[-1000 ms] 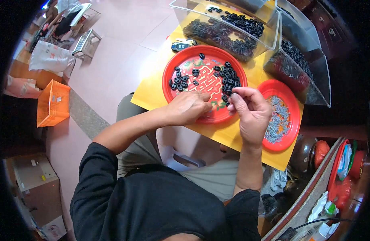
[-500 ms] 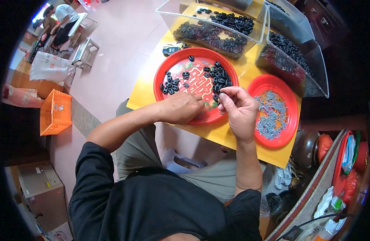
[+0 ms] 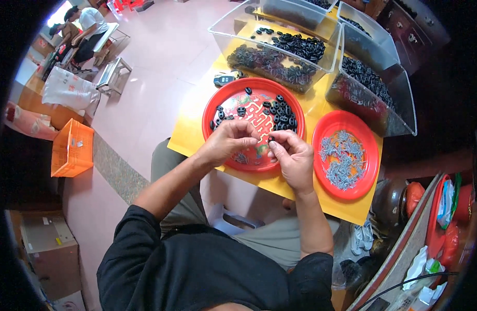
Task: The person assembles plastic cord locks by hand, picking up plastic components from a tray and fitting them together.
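Observation:
My right hand (image 3: 295,160) pinches a small black oval part (image 3: 271,139) between thumb and fingertips, above the near edge of a round red tray (image 3: 209,101). Close by on its left, my left hand (image 3: 229,141) is closed in a pinch; whatever its fingertips hold is too small to make out. On the tray's right side lies a cluster of black oval parts with two holes (image 3: 284,115). A few more sit at its left, partly hidden by my left hand. Some small grey screws (image 3: 241,157) lie near the tray's front edge.
A red oval plate (image 3: 374,160) of grey screws stands at the right of the yellow table (image 3: 189,129). Clear plastic bins (image 3: 334,57) of black parts stand behind. A car key (image 3: 224,80) lies beside the tray. An orange crate (image 3: 72,150) and a person (image 3: 90,26) are left.
My left hand has lifted from the tray's near edge and turned its fingertips towards my right hand. My right hand has moved left with the black part.

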### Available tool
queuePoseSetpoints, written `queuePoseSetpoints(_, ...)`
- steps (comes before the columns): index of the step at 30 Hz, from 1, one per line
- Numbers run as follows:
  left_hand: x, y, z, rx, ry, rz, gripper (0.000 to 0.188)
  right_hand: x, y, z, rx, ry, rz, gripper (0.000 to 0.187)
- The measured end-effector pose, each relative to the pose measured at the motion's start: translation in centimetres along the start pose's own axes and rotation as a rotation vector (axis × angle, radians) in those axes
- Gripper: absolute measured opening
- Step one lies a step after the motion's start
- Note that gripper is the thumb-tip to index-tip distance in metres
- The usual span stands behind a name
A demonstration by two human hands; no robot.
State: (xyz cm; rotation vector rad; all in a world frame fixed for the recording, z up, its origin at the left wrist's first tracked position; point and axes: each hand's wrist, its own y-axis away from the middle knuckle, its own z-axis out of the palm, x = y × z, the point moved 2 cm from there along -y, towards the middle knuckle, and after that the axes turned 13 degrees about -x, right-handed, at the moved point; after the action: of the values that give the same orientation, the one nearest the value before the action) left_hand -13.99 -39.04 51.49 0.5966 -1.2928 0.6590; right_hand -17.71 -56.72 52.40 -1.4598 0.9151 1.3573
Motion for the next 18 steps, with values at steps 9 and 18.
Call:
queuePoseSetpoints(9, -0.8, 0.4, 1.4, 0.03, 0.098, 0.039, 0.012, -0.3, -0.1, 1.0, 0.001, 0.071, -0.092, 0.018)
queuePoseSetpoints(18, -0.4, 0.5, 1.6, 0.062, 0.004, 0.089, 0.015, 0.0, -0.2, 1.5, 0.018, 0.079, -0.118, 0.019)
